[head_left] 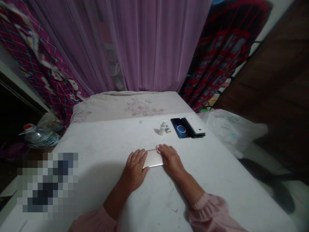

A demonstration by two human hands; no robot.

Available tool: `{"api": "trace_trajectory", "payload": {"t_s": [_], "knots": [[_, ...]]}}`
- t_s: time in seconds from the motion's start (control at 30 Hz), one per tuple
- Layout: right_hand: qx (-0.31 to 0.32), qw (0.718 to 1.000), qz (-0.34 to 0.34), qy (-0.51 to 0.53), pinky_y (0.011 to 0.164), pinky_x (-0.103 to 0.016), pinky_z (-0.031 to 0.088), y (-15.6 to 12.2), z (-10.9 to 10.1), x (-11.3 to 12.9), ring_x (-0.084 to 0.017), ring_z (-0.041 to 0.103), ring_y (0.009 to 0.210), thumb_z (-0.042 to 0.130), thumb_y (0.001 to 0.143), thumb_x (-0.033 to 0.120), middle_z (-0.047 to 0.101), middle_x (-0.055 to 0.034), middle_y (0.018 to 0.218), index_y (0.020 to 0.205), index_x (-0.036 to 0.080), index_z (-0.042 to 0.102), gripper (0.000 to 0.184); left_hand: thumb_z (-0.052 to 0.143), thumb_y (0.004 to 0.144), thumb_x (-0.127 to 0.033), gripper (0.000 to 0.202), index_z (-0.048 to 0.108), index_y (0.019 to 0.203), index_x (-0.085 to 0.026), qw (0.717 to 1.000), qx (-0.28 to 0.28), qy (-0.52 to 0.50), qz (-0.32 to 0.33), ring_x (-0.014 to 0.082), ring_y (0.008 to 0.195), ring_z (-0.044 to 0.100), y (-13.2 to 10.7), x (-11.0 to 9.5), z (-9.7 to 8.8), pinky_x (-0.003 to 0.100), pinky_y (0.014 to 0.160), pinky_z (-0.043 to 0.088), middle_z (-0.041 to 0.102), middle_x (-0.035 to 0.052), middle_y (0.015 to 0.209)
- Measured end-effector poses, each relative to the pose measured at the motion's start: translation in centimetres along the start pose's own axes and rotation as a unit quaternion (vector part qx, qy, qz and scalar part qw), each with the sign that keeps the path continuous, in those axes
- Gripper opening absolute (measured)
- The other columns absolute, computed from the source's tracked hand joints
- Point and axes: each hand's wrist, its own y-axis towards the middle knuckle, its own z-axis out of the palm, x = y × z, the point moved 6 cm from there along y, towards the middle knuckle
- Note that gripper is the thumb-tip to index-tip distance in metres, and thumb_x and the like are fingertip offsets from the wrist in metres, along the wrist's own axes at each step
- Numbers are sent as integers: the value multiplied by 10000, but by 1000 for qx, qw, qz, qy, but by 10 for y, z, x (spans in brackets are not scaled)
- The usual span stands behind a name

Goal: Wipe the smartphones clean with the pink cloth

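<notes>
A pale gold phone (154, 158) lies flat on the white-covered table, crosswise in front of me. My left hand (135, 169) grips its left end, with the fingers over the far edge and the thumb at the near edge. At the opposite end, my right hand (171, 159) rests over the phone with bent fingers. A small pink piece (158, 148), perhaps cloth or sponge, shows under those fingertips; most of it is hidden. Beyond the hands stands a small white bottle (162, 129), beside a little blue and yellow item (168, 129).
Right of the bottle lie a dark blue phone (180, 128) and a stack (194, 126) topped by a white phone. A tiny grey square (140, 122) sits farther back. A water jug (42, 135) is left of the table, a plastic bag (224, 129) right. Purple curtains (156, 45) hang behind.
</notes>
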Motion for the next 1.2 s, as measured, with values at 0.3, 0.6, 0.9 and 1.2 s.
{"api": "trace_trajectory", "payload": {"t_s": [0.3, 0.6, 0.9, 1.2], "knots": [[3, 997, 28, -66, 1074, -550, 367, -54, -15, 14, -305, 489, 1327, 415, 958, 172, 583, -111, 1380, 1400, 206, 506, 453, 470, 932, -310, 494, 448, 1396, -144, 1000, 4, 0, 9, 316, 1321, 462, 1, -1, 0, 537, 1128, 328, 527, 162, 1417], [35, 995, 83, -52, 1110, -555, 314, 6, -3, 9, -301, 452, 1353, 388, 997, 243, 587, -98, 1381, 1331, 202, 582, 388, 449, 951, -337, 504, 426, 1408, -126, 999, -11, 13, 27, 310, 1319, 465, 0, 1, 4, 541, 1123, 342, 526, 172, 1416], [-74, 994, 74, -14, 923, -395, 479, -15, -31, -1, -248, 641, 1019, 519, 927, 278, 723, -91, 1113, 1119, 203, 708, 280, 436, 963, -384, 528, 406, 1427, -135, 999, -32, -11, 32, 317, 1340, 451, -1, 3, 3, 527, 1117, 369, 516, 171, 1425], [3, 993, 119, -26, 782, -304, 483, 26, -12, 1, -213, 629, 863, 584, 876, 186, 720, -78, 924, 970, 214, 768, 209, 448, 957, -371, 522, 406, 1422, -138, 999, -25, -20, 24, 320, 1327, 461, 0, 1, 2, 546, 1117, 364, 518, 174, 1419]]}}
